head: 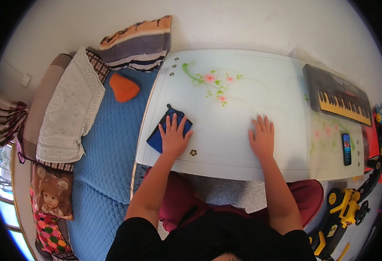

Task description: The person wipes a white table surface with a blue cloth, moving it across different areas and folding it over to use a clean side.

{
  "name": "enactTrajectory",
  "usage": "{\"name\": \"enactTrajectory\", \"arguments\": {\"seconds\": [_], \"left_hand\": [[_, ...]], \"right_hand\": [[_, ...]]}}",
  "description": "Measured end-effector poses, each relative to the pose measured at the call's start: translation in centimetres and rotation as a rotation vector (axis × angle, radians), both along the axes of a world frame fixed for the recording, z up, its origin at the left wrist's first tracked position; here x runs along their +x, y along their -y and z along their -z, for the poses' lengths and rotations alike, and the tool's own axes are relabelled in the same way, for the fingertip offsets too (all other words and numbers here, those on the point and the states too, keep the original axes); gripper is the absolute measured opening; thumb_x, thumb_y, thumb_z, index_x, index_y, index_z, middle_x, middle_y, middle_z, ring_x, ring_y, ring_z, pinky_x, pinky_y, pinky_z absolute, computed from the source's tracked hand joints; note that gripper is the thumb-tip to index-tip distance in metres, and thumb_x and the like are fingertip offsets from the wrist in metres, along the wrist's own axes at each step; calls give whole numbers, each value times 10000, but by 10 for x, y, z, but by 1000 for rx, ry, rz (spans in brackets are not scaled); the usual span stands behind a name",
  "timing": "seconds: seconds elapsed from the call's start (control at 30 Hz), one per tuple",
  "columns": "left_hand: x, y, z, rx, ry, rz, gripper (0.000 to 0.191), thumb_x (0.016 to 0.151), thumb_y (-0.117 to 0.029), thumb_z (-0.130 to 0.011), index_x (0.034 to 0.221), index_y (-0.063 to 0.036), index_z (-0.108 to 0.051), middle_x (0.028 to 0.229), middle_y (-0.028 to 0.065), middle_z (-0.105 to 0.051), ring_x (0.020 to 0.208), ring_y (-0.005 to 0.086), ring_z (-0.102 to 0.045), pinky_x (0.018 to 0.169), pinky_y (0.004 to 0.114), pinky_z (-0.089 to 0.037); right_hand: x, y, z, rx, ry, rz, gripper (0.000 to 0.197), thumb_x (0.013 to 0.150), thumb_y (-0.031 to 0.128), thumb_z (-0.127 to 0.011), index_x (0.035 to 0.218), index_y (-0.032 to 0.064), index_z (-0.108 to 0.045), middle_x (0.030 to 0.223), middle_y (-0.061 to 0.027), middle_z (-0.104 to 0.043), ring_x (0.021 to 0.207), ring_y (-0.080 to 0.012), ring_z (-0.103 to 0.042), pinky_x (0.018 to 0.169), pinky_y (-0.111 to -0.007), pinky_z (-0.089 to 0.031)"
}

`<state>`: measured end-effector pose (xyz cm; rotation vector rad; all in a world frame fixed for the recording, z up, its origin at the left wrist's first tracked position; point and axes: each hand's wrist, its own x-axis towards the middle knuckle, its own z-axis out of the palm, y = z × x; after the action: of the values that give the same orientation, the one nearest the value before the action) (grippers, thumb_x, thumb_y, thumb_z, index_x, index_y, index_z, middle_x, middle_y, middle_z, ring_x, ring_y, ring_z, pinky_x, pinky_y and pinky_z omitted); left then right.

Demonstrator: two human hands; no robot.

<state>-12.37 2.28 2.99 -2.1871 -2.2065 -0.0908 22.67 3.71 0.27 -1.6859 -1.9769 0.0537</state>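
Observation:
My left hand [174, 137] rests with fingers spread on a dark blue zippered fabric pouch [155, 141], which has a small loop at its far corner. The hand covers the pouch's middle. Under both is a white glossy tabletop [230, 130] printted with pink flowers and green vines. To the right, my right hand [262, 138] lies palm down on the bare tabletop, fingers slightly apart and holding nothing.
An electronic keyboard [341, 94] and a smartphone [346, 149] lie on the table's right. Left of the table stands a sofa with a blue quilted cover [109, 130], an orange cloth item [124, 88] and several cushions. A yellow-black ride-on toy [345, 208] stands at lower right.

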Motion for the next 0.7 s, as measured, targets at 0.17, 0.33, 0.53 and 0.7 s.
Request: {"name": "enactTrajectory", "arguments": {"seconds": [0.17, 0.33, 0.53, 0.7], "left_hand": [[-34, -63, 11, 70, 106, -25, 724, 1090, -581, -360, 1680, -176, -252, 1743, 74, -238, 1620, 310, -143, 1280, 625, -50], [-47, -124, 14, 65, 0, -143, 741, 1090, -576, -344, 1661, -108, -285, 1739, 53, -252, 1615, 307, -163, 1267, 662, -68], [-48, -137, 19, 52, -5, -110, 713, 1094, -548, -346, 1665, -127, -285, 1740, 48, -249, 1616, 318, -155, 1255, 685, -68], [-27, -98, 21, 54, -12, 13, 703, 1090, -506, -393, 1667, -123, -273, 1744, 56, -242, 1616, 326, -160, 1260, 655, -107]], "right_hand": [[-6, 4, -6, 19, 40, 19, 402, 953, 193, -657, 1325, 44, -639, 1537, -169, -541, 1501, -391, -388, 1269, -557, -224], [-7, 5, -8, 25, 49, 18, 389, 935, 171, -661, 1298, 37, -636, 1530, -174, -544, 1496, -400, -391, 1258, -572, -231], [-8, 3, -11, 42, 48, 8, 386, 928, 169, -660, 1289, 35, -633, 1523, -174, -548, 1492, -404, -394, 1250, -584, -236], [-8, 1, -7, 54, 72, 20, 388, 930, 178, -656, 1290, 39, -628, 1519, -171, -552, 1492, -402, -395, 1247, -585, -241]]}}
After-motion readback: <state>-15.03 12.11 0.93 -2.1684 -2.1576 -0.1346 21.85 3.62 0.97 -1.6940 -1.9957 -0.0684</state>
